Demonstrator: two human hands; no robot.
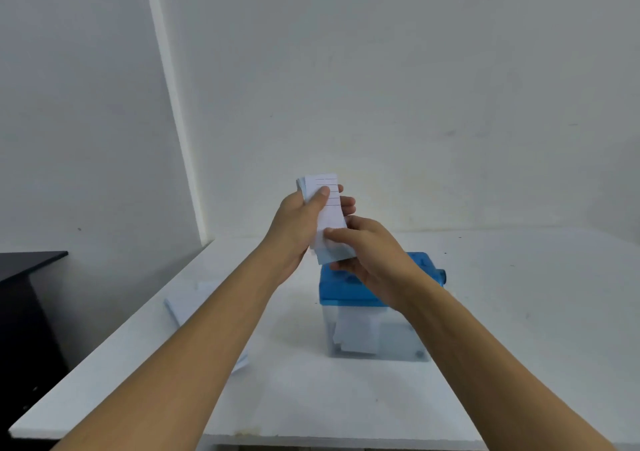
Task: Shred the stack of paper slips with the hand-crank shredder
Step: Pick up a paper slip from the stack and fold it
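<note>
text: none legible | stack of paper slips (328,208): top slip showing ruled dark lines only, no letters or numbers | hand-crank shredder (341,294): blue lid detail too blurred to read, no label or brand made out

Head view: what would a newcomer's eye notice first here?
Both hands, held up at the centre: the left hand grips a stack of paper slips and the right hand pinches its lower end. Below them the blue-topped shredder stands on the white table, paper already in its clear bin.
</note>
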